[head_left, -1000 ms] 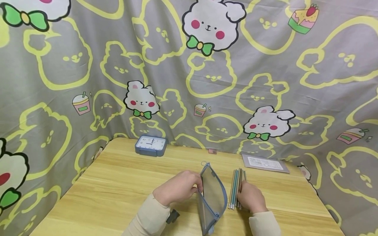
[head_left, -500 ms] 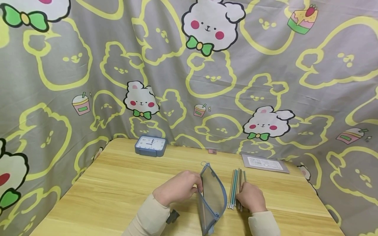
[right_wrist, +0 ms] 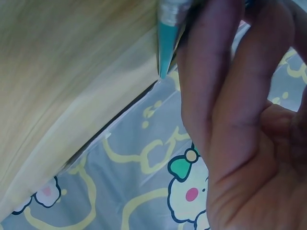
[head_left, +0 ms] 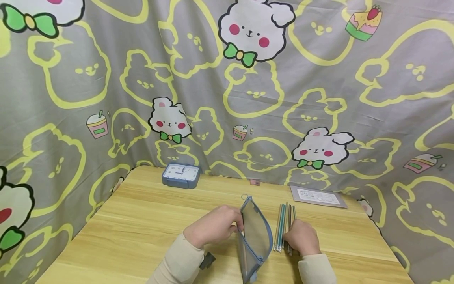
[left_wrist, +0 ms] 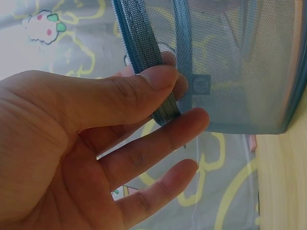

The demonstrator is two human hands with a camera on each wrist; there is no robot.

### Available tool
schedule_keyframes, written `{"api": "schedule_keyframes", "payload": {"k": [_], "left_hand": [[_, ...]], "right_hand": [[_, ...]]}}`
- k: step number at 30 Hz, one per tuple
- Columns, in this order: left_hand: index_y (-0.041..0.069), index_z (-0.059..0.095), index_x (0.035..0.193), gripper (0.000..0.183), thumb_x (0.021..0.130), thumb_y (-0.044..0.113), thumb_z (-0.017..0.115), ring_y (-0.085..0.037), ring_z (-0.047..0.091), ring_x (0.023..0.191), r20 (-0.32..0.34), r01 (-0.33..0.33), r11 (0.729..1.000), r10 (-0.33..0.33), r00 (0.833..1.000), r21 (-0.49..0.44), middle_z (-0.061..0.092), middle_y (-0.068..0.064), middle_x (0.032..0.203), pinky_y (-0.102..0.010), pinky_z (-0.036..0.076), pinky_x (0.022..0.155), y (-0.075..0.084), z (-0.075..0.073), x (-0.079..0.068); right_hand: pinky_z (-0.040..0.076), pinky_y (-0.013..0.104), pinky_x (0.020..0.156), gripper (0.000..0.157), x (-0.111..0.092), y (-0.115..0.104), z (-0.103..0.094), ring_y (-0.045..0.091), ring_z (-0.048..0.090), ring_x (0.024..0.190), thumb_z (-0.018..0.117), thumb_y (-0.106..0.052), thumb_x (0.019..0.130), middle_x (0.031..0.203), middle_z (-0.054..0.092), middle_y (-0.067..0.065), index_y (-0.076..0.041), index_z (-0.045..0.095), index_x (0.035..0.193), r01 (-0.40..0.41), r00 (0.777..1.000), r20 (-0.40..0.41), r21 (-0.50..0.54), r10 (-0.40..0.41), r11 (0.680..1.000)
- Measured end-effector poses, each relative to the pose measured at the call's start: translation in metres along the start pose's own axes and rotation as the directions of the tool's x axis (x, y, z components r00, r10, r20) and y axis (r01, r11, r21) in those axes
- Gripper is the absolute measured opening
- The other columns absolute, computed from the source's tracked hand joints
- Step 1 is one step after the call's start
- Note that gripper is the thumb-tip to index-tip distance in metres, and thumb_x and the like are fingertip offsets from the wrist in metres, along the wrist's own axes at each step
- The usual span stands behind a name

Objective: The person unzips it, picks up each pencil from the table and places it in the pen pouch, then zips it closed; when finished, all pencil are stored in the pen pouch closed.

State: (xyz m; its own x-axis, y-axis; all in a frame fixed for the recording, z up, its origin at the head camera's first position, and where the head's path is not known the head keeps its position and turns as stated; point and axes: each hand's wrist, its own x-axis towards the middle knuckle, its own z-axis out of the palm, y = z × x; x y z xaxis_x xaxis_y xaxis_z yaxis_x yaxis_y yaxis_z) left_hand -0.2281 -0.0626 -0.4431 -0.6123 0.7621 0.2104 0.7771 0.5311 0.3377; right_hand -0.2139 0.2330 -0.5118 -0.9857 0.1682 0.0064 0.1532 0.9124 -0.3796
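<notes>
The left hand (head_left: 215, 226) pinches the blue edge band of a mesh pencil pouch (head_left: 254, 236), thumb on one side and forefinger on the other, as the left wrist view shows plainly (left_wrist: 96, 139); the remaining 2 fingers visible there are loose and only lightly bent below the band. The pouch (left_wrist: 230, 62) stands on edge on the wooden table (head_left: 142, 228), its grey mesh panel facing up and to the right, its blue trim curving round it, and a small ring pull at its far tip. It sits between the 2 hands, touching the left one and just beside the right.

The right hand (head_left: 301, 238) rests over the near ends of a bundle of pens (head_left: 283, 225) lying flat on the table, parallel to the pouch and pointing away from the person. In the right wrist view the fingers (right_wrist: 230, 96) curl down around the pens, with 1 teal pen end (right_wrist: 168, 28) showing above them; how many pens the grip takes in cannot be told.

Both forearms wear beige sleeves (head_left: 181, 260). Further back on the table, a blue alarm clock (head_left: 181, 175) lies near the far left corner and a grey card (head_left: 317, 196) lies at the far right. A grey curtain (head_left: 319, 79) printed with yellow outlines and white bunnies surrounds the table.
</notes>
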Motion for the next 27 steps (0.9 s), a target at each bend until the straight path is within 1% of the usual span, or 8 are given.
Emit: {"api": "schedule_keyframes", "payload": {"k": [4,7,10,13,18,22,24,27], "left_hand": [[0.012,0.081,0.091,0.015,0.093,-0.002,0.076,-0.011,0.073,0.095,0.001,-0.003,1.0,0.003,1.0,0.002,0.074,0.007,0.093,-0.016,0.057,0.085,0.0,0.0,0.0],[0.012,0.081,0.091,0.016,0.093,-0.002,0.076,-0.011,0.073,0.095,0.002,-0.003,1.0,0.003,1.0,0.003,0.074,0.007,0.093,-0.016,0.057,0.086,0.0,0.0,0.001],[0.012,0.081,0.091,0.016,0.092,-0.003,0.076,-0.011,0.073,0.095,0.003,-0.002,1.0,0.002,1.0,0.0,0.074,0.007,0.094,-0.016,0.057,0.086,0.0,0.001,0.001],[0.012,0.081,0.091,0.017,0.092,-0.003,0.076,-0.011,0.073,0.095,0.005,-0.002,1.0,0.002,1.0,-0.003,0.074,0.007,0.094,-0.016,0.057,0.086,0.0,0.001,0.001],[0.013,0.081,0.091,0.016,0.093,-0.002,0.076,-0.01,0.073,0.095,0.003,-0.002,1.0,0.002,1.0,0.004,0.074,0.008,0.094,-0.016,0.057,0.086,-0.001,0.002,0.001],[0.013,0.081,0.091,0.015,0.094,-0.001,0.076,-0.009,0.072,0.094,0.002,0.001,1.0,-0.001,1.0,-0.003,0.074,0.008,0.093,-0.016,0.057,0.085,0.0,0.001,0.0],[0.013,0.081,0.092,0.016,0.094,-0.001,0.076,-0.01,0.072,0.094,0.003,0.005,1.0,-0.005,1.0,-0.008,0.073,0.008,0.093,-0.016,0.057,0.085,0.0,0.0,0.0],[0.013,0.081,0.092,0.016,0.094,-0.002,0.075,-0.011,0.073,0.095,0.008,0.012,1.0,-0.012,1.0,-0.019,0.073,0.007,0.093,-0.016,0.057,0.085,0.0,0.0,0.0]], "right_hand": [[0.042,0.034,0.048,0.033,-0.001,0.0,-0.001,0.021,0.054,0.052,0.074,-0.013,0.073,0.052,0.052,0.001,-0.016,0.048,0.054,-0.006,1.0,-0.007,0.017,0.006,1.0],[0.039,0.033,0.047,0.035,-0.002,0.0,-0.002,0.019,0.052,0.05,0.074,-0.011,0.071,0.05,0.046,-0.002,-0.018,0.044,0.053,-0.001,1.0,-0.024,0.04,0.002,0.999],[0.038,0.032,0.048,0.032,-0.002,0.0,-0.005,0.019,0.051,0.052,0.072,-0.009,0.07,0.053,0.045,-0.003,-0.017,0.045,0.056,0.009,0.999,-0.037,0.052,-0.007,0.999],[0.04,0.033,0.053,0.025,-0.003,-0.002,-0.011,0.021,0.053,0.058,0.073,-0.01,0.072,0.06,0.051,0.0,-0.014,0.05,0.064,0.022,1.0,-0.023,0.076,-0.02,0.997],[0.045,0.032,0.059,0.016,-0.007,-0.011,-0.027,0.019,0.058,0.063,0.074,-0.008,0.081,0.07,0.06,0.002,-0.009,0.058,0.079,0.029,0.999,0.036,0.171,-0.036,0.985],[0.051,0.032,0.058,0.01,-0.013,-0.023,-0.042,0.018,0.065,0.061,0.072,-0.006,0.085,0.072,0.066,0.003,-0.008,0.063,0.088,0.017,0.993,0.104,0.279,-0.048,0.96],[0.053,0.033,0.058,0.009,-0.018,-0.029,-0.049,0.02,0.067,0.061,0.071,-0.005,0.086,0.074,0.066,0.005,-0.009,0.065,0.091,0.015,0.986,0.153,0.341,-0.071,0.94],[0.054,0.034,0.058,0.01,-0.025,-0.035,-0.059,0.021,0.065,0.061,0.07,-0.005,0.087,0.077,0.066,0.007,-0.009,0.066,0.095,0.045,0.964,0.221,0.417,-0.149,0.908]]}}
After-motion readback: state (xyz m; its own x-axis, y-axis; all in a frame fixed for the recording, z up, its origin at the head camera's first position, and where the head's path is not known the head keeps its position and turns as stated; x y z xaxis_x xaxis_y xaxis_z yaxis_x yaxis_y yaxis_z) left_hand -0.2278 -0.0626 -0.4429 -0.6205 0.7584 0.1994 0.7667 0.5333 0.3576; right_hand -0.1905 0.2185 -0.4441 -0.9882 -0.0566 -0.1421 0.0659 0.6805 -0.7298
